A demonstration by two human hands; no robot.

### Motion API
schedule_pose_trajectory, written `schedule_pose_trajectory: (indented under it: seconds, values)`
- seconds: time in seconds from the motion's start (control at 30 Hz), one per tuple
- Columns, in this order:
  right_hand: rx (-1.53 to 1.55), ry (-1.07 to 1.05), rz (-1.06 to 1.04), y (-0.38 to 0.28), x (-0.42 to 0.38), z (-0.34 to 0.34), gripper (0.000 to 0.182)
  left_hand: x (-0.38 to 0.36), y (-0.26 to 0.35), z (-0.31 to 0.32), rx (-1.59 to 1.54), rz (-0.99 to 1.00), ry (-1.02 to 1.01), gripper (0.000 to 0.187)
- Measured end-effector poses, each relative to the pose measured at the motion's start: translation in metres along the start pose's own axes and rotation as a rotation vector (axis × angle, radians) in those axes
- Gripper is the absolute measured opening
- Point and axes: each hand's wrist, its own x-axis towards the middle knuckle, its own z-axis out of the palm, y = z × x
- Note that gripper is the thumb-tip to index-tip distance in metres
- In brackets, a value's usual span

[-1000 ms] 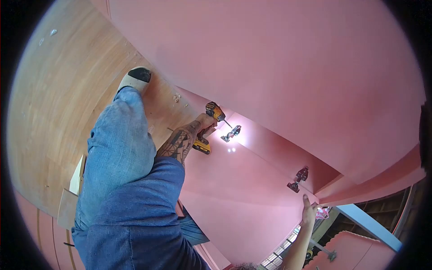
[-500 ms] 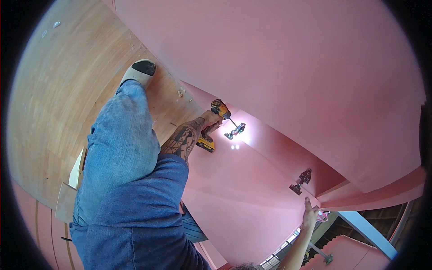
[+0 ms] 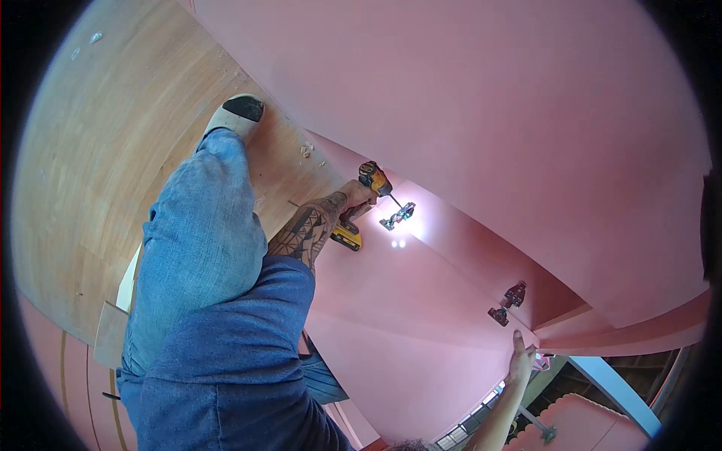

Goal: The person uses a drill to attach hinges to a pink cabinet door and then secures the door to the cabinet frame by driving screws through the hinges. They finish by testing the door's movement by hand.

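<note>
My left hand (image 3: 359, 194) is wrapped round the grip of a yellow and black cordless impact driver (image 3: 374, 179), its battery (image 3: 347, 235) below my wrist. The driver's long bit meets a metal cabinet hinge (image 3: 397, 216) in the corner of two pink panels, where a bright light falls. At lower right, my right hand (image 3: 520, 366) grips the edge of the pink door panel (image 3: 406, 316), thumb on its face and the other fingers mostly hidden beyond the edge. Just above that thumb sits a second hinge (image 3: 508, 304).
A large pink panel (image 3: 481, 98) spans the upper right. My jeans-clad leg (image 3: 203, 210) and shoe (image 3: 235, 116) lie over a worn wooden surface (image 3: 113, 165) at left, with small debris (image 3: 306, 150) near the corner. A scalloped pink piece (image 3: 587, 421) is at lower right.
The driver and both hinges appear slightly shifted to the right in view. Both hands keep their hold, and the bit stays at the upper hinge.
</note>
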Motion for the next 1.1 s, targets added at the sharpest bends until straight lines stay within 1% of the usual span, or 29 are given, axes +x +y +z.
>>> schedule_pose_trajectory:
  seconds: [0.07,0.17,0.27,0.33,0.47,0.57,0.67,0.77,0.9,1.0,1.07,1.1]
  values:
    - [0.020,-0.080,-0.041,0.018,0.015,-0.010,0.104,0.002,-0.002,-0.002,-0.019,0.001,-0.016,0.013]
    - [0.013,-0.109,-0.020,0.000,0.004,-0.006,0.107,0.002,-0.001,-0.002,-0.015,0.009,-0.023,0.016]
    - [-0.015,-0.054,-0.010,0.006,0.007,-0.005,0.109,0.005,-0.004,-0.003,0.004,0.014,-0.017,0.017]
    - [-0.024,-0.054,-0.019,0.006,0.008,-0.005,0.111,0.006,-0.004,-0.003,-0.001,0.015,-0.021,0.018]
    - [-0.054,-0.026,0.004,0.005,0.006,-0.004,0.118,0.000,0.001,-0.005,-0.054,-0.003,-0.042,0.014]
    - [-0.047,-0.050,0.030,0.015,0.016,-0.009,0.119,-0.001,0.003,-0.005,-0.045,-0.008,-0.056,0.012]
    - [-0.040,-0.059,0.014,0.002,0.006,-0.005,0.120,0.002,0.002,-0.004,-0.029,0.000,-0.055,0.011]
    - [-0.069,-0.036,0.045,0.001,0.005,-0.005,0.119,-0.004,0.003,-0.002,-0.045,0.000,-0.050,0.012]
    - [-0.040,-0.057,0.020,0.001,0.005,-0.004,0.119,-0.001,0.002,-0.002,-0.062,0.017,-0.056,0.011]
    - [-0.067,-0.022,0.041,-0.006,0.001,-0.002,0.119,0.006,0.000,-0.003,-0.026,-0.002,-0.037,0.011]
    - [0.008,-0.103,0.001,-0.006,0.000,-0.003,0.118,0.014,-0.007,-0.004,-0.028,0.008,-0.053,0.012]
    - [0.009,-0.102,0.002,0.000,0.005,-0.005,0.118,0.017,-0.009,-0.004,-0.032,0.020,-0.068,0.013]
